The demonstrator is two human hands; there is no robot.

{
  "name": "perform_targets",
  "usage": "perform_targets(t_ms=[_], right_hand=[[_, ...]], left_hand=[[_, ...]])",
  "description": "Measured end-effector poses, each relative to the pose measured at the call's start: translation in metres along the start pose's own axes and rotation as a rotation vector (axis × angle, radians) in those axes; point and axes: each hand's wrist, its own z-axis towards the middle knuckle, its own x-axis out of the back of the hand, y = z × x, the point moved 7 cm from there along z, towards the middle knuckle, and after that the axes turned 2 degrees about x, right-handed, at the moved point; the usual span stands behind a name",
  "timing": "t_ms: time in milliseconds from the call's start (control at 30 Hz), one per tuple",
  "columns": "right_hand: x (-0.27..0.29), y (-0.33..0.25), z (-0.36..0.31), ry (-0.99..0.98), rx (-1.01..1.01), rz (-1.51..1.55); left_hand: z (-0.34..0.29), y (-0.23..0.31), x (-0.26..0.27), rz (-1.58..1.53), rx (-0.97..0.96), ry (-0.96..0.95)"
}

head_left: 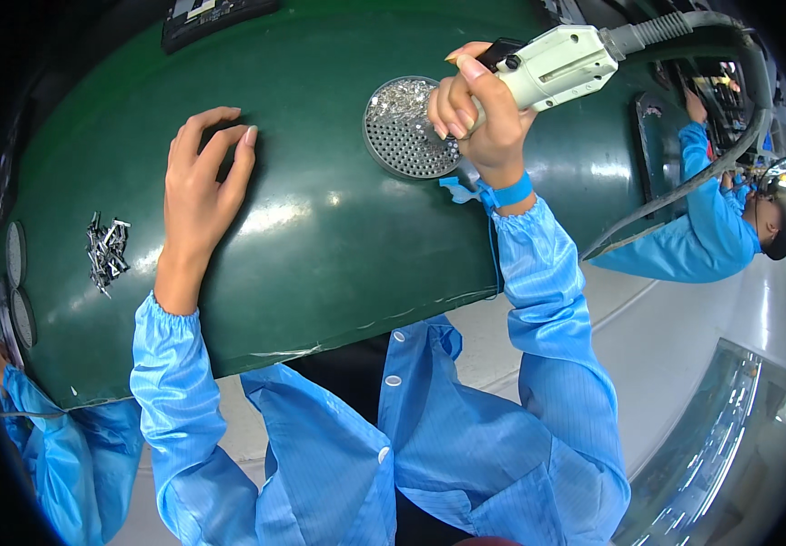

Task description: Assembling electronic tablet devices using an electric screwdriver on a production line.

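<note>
My right hand [488,114] is wrapped round a pale electric screwdriver [564,68] with a corded end. The tool lies over a round perforated tray [402,156] holding many small silvery screws [402,98]. My fingers hide the tool's front end and part of the tray's right side. Resting on the green work surface, my left hand [203,173] holds nothing, its fingers loosely bent and apart. To its left lies a loose pile of small black and silver parts [107,250], not touched by either hand.
A thick grey cable [757,100] loops from the tool down the right side. A blue strap [507,193] circles my right wrist. A black device [215,16] lies at the far edge. Two round trays [16,255] stand at far left. Co-workers in blue [684,246] sit on both sides.
</note>
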Motion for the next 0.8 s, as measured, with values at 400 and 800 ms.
perform_targets(t_ms=[400, 800], right_hand=[[-0.0013, 0.0061, -0.0009, -0.002, -0.014, -0.026], [-0.0049, 0.0027, -0.0042, -0.006, -0.025, -0.09]], left_hand=[[-0.0011, -0.0007, 0.0006, 0.01, -0.004, -0.022], [-0.0016, 0.0012, -0.0004, -0.035, 0.036, -0.009]])
